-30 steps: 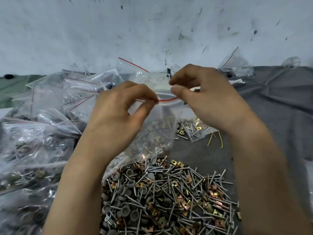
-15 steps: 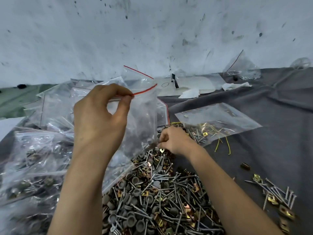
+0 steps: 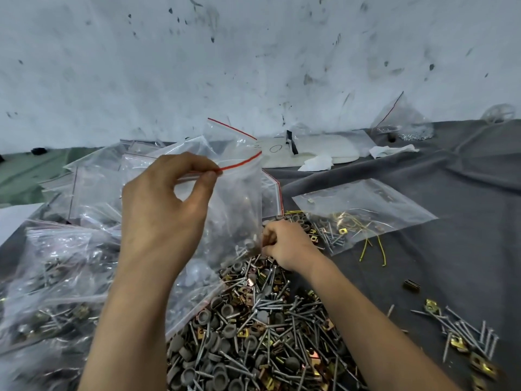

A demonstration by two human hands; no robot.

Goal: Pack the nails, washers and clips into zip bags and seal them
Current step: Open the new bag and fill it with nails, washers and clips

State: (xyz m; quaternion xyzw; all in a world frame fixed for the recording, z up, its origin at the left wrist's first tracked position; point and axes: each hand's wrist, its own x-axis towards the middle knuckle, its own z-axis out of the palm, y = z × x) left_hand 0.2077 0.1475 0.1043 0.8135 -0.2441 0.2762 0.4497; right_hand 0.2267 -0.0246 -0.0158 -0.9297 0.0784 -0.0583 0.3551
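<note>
- At the centre of the frame hangs the clear plastic zip bag with a red strip along its mouth (image 3: 236, 198), raised off the cloth, a few pieces of hardware showing through its lower part.
- The left hand (image 3: 166, 210) pinches the bag's top edge between thumb and forefinger at the left end of the red strip; the other fingers are curled in.
- The right hand (image 3: 284, 244) sits lower, just right of the bag's bottom corner, fingers closed at the far edge of the pile; what it grips, I cannot tell.
- Below both hands, filling the lower centre, lies the loose pile of grey nails, round grey washers and brass-coloured clips (image 3: 253, 328).
- At lower left a heap of filled clear bags (image 3: 56, 277) crowds against the held bag and the left forearm.
- Right of centre a flat clear bag holding a few nails, clips and yellow wires (image 3: 363, 213) lies on the dark grey cloth (image 3: 465, 170), near the right hand but apart from it.
- At lower right a small scatter of nails and clips (image 3: 462, 331) lies well apart from the pile, with bare cloth between.
- Across the top runs the stained white wall (image 3: 253, 66), closing the far edge.
</note>
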